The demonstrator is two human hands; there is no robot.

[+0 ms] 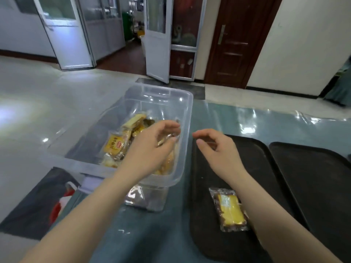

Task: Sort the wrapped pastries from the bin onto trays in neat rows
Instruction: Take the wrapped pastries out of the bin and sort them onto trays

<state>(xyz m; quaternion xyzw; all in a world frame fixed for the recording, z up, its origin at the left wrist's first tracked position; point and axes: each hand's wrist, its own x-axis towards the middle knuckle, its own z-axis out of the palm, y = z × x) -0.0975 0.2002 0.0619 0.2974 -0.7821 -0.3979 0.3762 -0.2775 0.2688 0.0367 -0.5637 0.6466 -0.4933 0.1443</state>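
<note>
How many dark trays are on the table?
2: the near tray beside the clear bin, holding one wrapped pastry; the far tray to its right, partly cut off.

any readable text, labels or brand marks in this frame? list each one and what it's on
None can be read.
Yellow-labelled packet in the clear bin: red oval logo and dark characters, too blurred to read.
Wrapped pastry on the near black tray: pale print on the yellow wrapper, too blurred to read.
Other packets in the bin: no legible print.
Doors and walls behind: no signs legible.
</note>
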